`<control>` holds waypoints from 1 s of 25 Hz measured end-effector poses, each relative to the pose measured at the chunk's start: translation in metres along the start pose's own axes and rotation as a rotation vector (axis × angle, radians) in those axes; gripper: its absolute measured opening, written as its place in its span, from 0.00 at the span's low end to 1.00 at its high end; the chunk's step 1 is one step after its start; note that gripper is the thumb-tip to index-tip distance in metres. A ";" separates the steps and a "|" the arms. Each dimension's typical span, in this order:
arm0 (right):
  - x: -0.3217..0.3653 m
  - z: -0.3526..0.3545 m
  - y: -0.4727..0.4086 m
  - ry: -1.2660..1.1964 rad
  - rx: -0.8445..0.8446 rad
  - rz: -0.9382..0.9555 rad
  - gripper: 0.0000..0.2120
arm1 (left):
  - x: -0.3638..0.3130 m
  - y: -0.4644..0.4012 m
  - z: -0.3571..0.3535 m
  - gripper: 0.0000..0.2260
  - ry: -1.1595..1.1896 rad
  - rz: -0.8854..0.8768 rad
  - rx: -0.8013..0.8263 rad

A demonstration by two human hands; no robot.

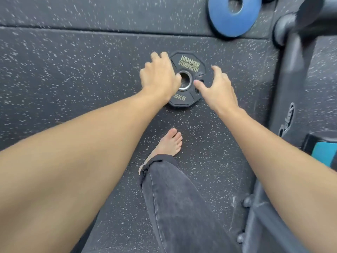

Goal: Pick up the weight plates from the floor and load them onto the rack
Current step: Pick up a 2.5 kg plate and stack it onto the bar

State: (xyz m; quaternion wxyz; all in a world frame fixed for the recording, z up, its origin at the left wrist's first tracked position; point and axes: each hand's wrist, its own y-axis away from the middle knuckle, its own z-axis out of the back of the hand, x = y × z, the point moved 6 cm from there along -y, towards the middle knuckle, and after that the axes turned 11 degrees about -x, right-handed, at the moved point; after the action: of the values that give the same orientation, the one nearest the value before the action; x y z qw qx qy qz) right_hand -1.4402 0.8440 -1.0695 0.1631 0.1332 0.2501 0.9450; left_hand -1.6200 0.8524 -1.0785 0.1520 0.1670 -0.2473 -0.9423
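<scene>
Plate: black weight plate (pixel 188 70) is lying flat on the floor (pixel 73 79), near its far right, beside the rack (pixel 291 79).
Left grip: left hand (pixel 159 77) is curling over the plate's left rim, not yet closing.
Right grip: right hand (pixel 218 88) is hovering spread at the right rim, holding nothing.
Nearer: left hand, seemingly touching.

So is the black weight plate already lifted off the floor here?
No, the black plate lies flat on the speckled floor, with the left hand and right hand reaching at its sides.
</scene>
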 end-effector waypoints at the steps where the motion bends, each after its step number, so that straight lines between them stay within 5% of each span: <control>1: -0.004 -0.015 -0.009 0.007 0.007 -0.006 0.37 | 0.000 -0.008 -0.018 0.27 -0.007 0.012 0.006; 8: -0.011 -0.083 -0.056 0.017 -0.084 -0.080 0.47 | 0.002 -0.051 -0.088 0.43 -0.151 0.019 -0.060; 13: -0.013 -0.096 -0.059 0.024 -0.138 -0.217 0.47 | 0.001 -0.062 -0.088 0.35 -0.061 0.053 -0.092; 17: 0.009 -0.071 -0.012 0.004 -0.192 -0.175 0.37 | 0.017 -0.035 -0.040 0.36 -0.077 0.034 -0.105; 25: 0.106 0.092 0.092 -0.173 -0.336 -0.034 0.41 | 0.019 0.049 0.168 0.36 -0.036 -0.019 -0.185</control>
State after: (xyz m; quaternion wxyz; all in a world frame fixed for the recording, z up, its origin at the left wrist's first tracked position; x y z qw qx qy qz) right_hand -1.5284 0.8480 -0.9270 0.2197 0.1806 0.0762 0.9557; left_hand -1.6921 0.8744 -0.9198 0.1533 0.1378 -0.1601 -0.9653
